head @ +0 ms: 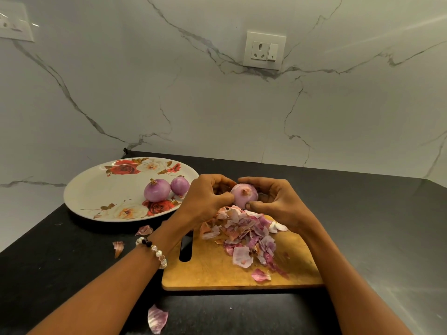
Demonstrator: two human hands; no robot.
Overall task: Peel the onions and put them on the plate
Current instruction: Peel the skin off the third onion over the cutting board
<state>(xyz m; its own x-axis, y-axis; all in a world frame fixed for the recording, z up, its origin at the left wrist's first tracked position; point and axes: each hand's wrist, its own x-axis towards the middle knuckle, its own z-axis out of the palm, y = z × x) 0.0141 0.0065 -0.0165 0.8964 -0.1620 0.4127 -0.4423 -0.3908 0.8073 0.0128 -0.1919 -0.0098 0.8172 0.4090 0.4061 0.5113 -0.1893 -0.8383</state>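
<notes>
both hands (242, 201) grip an onion (243, 195) above the peels (244, 235)

A home kitchen: dark counter (72, 250), marble-look backsplash (217, 112) with a socket (264, 50), cutting board (217, 272), floral plate (96, 189).

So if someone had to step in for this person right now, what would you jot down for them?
Right hand: holds the third onion above the cutting board.
Left hand: pinches at that onion's side, picking off skin.
Done: two peeled onions lie on the floral plate.
Peels are heaped on the board; a few lie on the black counter.
Left: finish peeling the held onion and put it on the plate.
</notes>
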